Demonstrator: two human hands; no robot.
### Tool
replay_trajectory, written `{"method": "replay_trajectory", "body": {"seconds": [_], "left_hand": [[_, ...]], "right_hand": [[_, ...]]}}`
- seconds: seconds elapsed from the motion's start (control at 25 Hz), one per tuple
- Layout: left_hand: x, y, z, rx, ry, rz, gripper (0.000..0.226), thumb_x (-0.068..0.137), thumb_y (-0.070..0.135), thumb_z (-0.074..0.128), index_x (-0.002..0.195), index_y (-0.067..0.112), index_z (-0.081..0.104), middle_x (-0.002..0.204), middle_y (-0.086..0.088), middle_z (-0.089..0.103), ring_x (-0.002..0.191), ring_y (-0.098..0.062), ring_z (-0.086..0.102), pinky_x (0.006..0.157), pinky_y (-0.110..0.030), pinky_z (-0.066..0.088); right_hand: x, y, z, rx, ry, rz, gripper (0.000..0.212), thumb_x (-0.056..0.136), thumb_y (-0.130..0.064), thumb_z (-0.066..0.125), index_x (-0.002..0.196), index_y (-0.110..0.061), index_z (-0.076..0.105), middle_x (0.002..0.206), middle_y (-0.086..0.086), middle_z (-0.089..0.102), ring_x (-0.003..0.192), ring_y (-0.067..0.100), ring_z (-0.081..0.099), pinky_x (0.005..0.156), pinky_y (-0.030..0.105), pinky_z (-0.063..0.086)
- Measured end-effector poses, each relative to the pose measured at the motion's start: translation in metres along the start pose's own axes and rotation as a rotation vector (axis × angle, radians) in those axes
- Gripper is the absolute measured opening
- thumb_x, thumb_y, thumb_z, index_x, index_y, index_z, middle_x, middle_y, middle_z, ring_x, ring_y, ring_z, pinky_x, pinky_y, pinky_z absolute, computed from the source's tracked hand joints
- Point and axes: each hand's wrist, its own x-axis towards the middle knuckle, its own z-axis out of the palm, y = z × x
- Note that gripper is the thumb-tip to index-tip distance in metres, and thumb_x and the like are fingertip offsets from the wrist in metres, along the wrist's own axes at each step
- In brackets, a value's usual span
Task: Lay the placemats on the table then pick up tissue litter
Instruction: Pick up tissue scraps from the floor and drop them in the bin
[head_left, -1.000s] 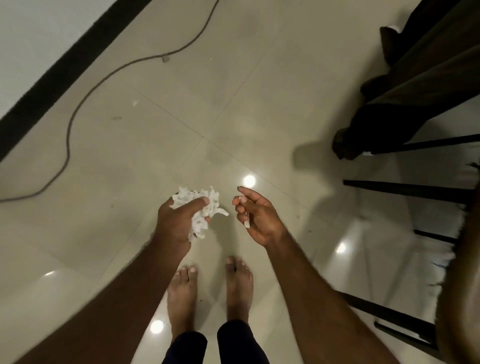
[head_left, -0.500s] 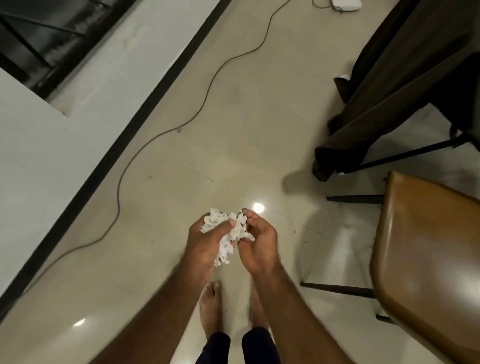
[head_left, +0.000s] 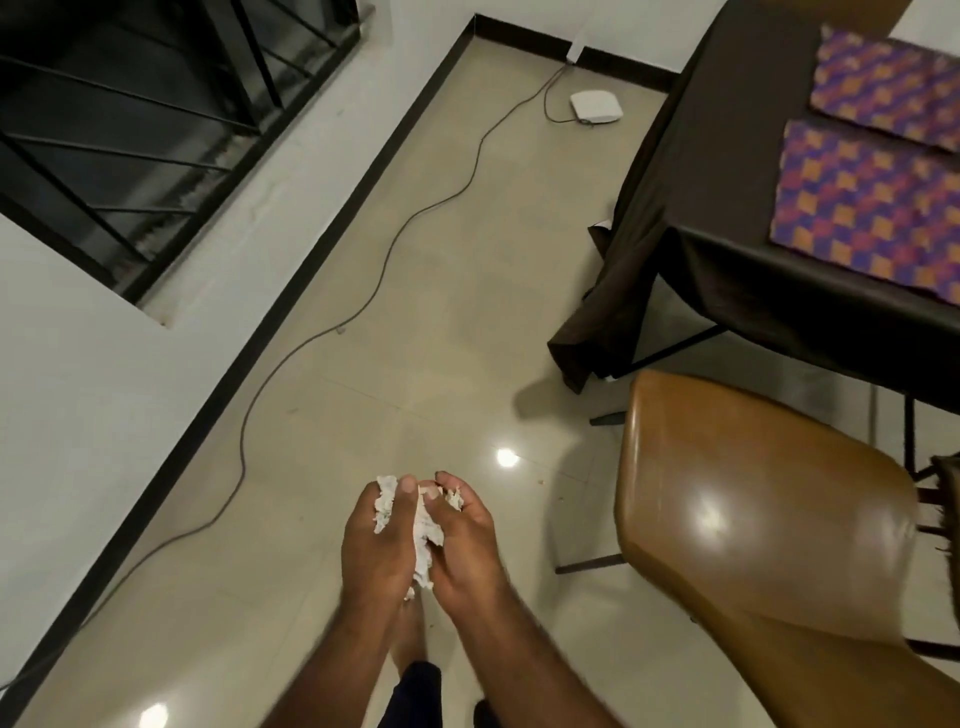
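Crumpled white tissue (head_left: 423, 530) is pressed between my two hands, held low over the tiled floor in front of my legs. My left hand (head_left: 376, 540) wraps its left side and my right hand (head_left: 465, 535) closes on its right side, so most of the wad is hidden. At the upper right, two purple and orange checked placemats, a near placemat (head_left: 862, 202) and a far placemat (head_left: 888, 88), lie flat on the table (head_left: 727, 171), which is covered in a dark cloth.
A brown chair (head_left: 737, 504) stands right of my hands, beside the table. A long cable (head_left: 363, 291) snakes across the floor to a white device (head_left: 595, 106) by the far wall. A white wall with a barred window (head_left: 145, 114) runs along the left.
My right hand has closed onto the tissue that my left hand held alone a second ago. The view has lifted from my feet, bringing the chair, table and placemats into sight.
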Motion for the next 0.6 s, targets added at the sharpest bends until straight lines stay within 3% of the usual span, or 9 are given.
{"method": "replay_trajectory", "body": {"seconds": [0.12, 0.24, 0.32, 0.44, 0.6], "left_hand": [[-0.038, 0.016, -0.007, -0.247, -0.070, -0.097, 0.026, 0.096, 0.035, 0.070, 0.107, 0.012, 0.073, 0.104, -0.016, 0.078, 0.099, -0.034, 0.075, 0.095, -0.055, 0.057], [-0.076, 0.034, -0.021, -0.504, -0.120, -0.186, 0.039, 0.096, 0.022, 0.069, 0.123, -0.005, 0.064, 0.117, -0.027, 0.072, 0.106, -0.038, 0.072, 0.086, -0.044, 0.062], [-0.103, 0.049, -0.029, -0.552, -0.167, -0.185, 0.035, 0.097, 0.016, 0.067, 0.121, -0.009, 0.061, 0.111, -0.026, 0.072, 0.092, -0.033, 0.075, 0.067, -0.035, 0.061], [-0.137, 0.067, -0.041, -0.536, -0.201, -0.176, 0.012, 0.097, 0.011, 0.064, 0.104, 0.002, 0.062, 0.082, -0.014, 0.069, 0.054, -0.017, 0.066, 0.042, -0.023, 0.048], [-0.164, 0.076, -0.066, -0.489, -0.283, -0.191, 0.027, 0.092, 0.021, 0.071, 0.112, 0.007, 0.060, 0.079, -0.014, 0.065, 0.045, -0.016, 0.055, 0.038, -0.019, 0.039]], "right_hand": [[-0.042, -0.012, 0.002, 0.060, 0.062, 0.028, 0.027, 0.097, -0.004, 0.059, 0.124, -0.007, 0.059, 0.104, 0.019, 0.072, 0.095, 0.035, 0.071, 0.084, 0.044, 0.058], [-0.076, -0.022, 0.005, 0.076, 0.051, 0.046, 0.023, 0.100, -0.007, 0.053, 0.122, -0.009, 0.058, 0.101, 0.014, 0.071, 0.089, 0.031, 0.071, 0.072, 0.040, 0.056], [-0.099, -0.029, 0.009, 0.093, 0.039, 0.050, 0.023, 0.099, -0.006, 0.049, 0.119, -0.008, 0.059, 0.084, 0.008, 0.067, 0.072, 0.025, 0.066, 0.062, 0.033, 0.050], [-0.128, -0.036, 0.019, 0.061, 0.013, 0.054, 0.016, 0.097, -0.016, 0.051, 0.106, -0.010, 0.063, 0.072, 0.002, 0.061, 0.060, 0.022, 0.055, 0.050, 0.026, 0.041], [-0.170, -0.042, 0.036, -0.055, -0.013, 0.000, 0.042, 0.088, -0.055, 0.066, 0.076, -0.015, 0.062, 0.063, -0.002, 0.053, 0.056, 0.019, 0.050, 0.043, 0.024, 0.040]]}}
